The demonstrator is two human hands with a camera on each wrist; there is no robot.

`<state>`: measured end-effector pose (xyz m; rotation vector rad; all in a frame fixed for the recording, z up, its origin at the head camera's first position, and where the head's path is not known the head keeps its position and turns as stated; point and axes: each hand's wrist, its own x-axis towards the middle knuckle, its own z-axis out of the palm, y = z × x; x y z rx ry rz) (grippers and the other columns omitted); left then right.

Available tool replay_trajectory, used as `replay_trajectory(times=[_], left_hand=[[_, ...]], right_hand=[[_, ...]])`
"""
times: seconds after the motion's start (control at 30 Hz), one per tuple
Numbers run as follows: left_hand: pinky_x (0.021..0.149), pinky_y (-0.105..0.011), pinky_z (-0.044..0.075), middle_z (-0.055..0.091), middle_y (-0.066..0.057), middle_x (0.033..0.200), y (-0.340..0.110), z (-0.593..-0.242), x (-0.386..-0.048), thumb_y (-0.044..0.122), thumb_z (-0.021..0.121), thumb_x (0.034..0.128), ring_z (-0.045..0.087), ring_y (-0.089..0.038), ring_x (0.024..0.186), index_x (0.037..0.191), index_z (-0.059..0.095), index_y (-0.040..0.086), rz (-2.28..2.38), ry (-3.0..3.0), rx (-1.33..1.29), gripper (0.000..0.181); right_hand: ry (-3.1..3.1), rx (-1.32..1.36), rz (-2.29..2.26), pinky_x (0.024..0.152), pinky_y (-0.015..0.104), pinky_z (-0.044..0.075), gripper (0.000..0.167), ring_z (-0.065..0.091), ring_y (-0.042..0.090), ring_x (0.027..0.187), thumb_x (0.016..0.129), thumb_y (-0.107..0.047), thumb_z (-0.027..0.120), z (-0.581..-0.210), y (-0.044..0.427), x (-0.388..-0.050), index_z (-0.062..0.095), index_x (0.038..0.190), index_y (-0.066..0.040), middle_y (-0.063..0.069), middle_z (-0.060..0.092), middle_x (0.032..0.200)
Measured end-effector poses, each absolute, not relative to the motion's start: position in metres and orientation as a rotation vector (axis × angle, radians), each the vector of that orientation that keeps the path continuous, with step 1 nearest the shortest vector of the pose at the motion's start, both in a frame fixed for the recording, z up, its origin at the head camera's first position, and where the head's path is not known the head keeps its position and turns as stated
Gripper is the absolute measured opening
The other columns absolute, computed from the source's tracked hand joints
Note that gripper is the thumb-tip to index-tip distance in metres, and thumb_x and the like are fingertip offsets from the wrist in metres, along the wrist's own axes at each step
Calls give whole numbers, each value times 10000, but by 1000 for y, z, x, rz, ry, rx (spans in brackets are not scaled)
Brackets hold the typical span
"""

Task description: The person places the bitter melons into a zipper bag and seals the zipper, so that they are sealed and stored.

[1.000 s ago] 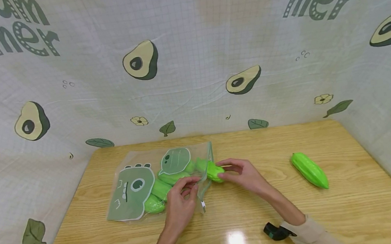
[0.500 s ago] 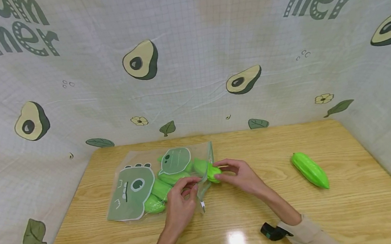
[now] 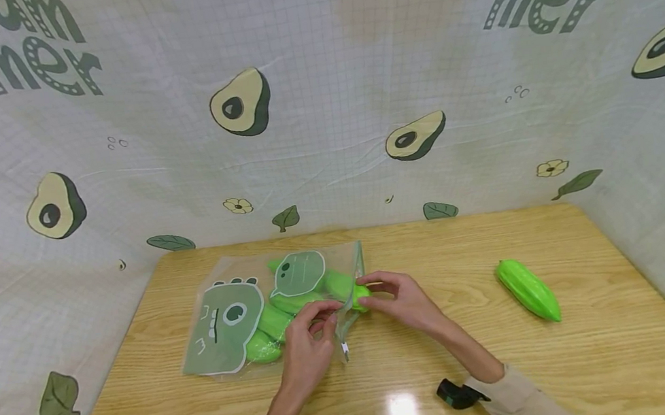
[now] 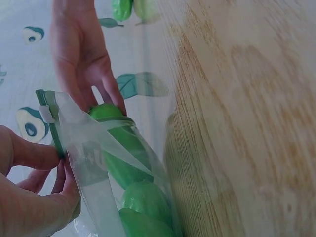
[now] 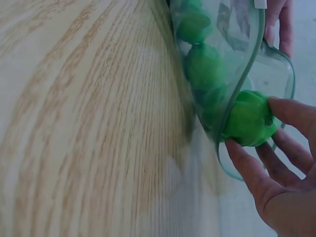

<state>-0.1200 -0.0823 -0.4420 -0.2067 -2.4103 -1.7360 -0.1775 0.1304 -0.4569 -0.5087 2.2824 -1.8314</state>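
Head view: the bag (image 3: 216, 347) lies with its printed end at the left, in the same spot as a second ago, and several green vegetables (image 3: 274, 322) show through its clear side. At the bag's open end, the left hand (image 3: 310, 347) pinches the rim between thumb and finger, unchanged, just above the white slider (image 3: 345, 348). Facing it, the right hand (image 3: 401, 301) has shifted toward the bag, its fingers spread around the end of one vegetable (image 5: 251, 118). That vegetable has slid deeper: most of it is now inside the bag, and only the gripped end pokes out of the mouth. Well to the right of the bag, the loose vegetable (image 3: 528, 290) has stayed put.

Under the bag is a pale wooden table (image 3: 618, 339) with visible grain and a bright reflection in front of the bag's mouth. Behind the bag and along both sides hangs a whitish cloth (image 3: 320, 99), printed with avocados, leaves, flowers and lettering.
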Motion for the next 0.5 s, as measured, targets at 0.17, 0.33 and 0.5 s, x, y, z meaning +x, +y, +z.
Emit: replay_trajectory(times=[0.17, 0.33, 0.5], left_hand=[[899, -326, 589, 697, -61, 1027, -82, -442, -120, -92, 633, 946, 661, -211, 992, 1063, 748, 84, -1739, -2418, -204, 241], [898, -324, 590, 696, -55, 1021, -82, -441, -120, -96, 628, 943, 659, -207, 987, 1060, 749, 81, -1737, -2419, -201, 244], [899, -322, 590, 697, -56, 1023, -82, -440, -120, -102, 629, 940, 659, -210, 984, 1062, 747, 74, -1739, -2417, -203, 244]], right_hand=[[2307, -511, -1824, 997, 398, 546, 368, 585, 383, 1267, 938, -138, 760, -457, 127, -177, 684, 1282, -32, 140, 653, 1340], [2330, -521, -1823, 996, 402, 543, 364, 596, 396, 1249, 941, -148, 759, -459, 124, -178, 683, 1270, -11, 159, 658, 1321], [2318, -522, -1841, 1014, 438, 535, 370, 595, 406, 1246, 942, -126, 754, -463, 121, -179, 672, 1275, 13, 183, 651, 1320]])
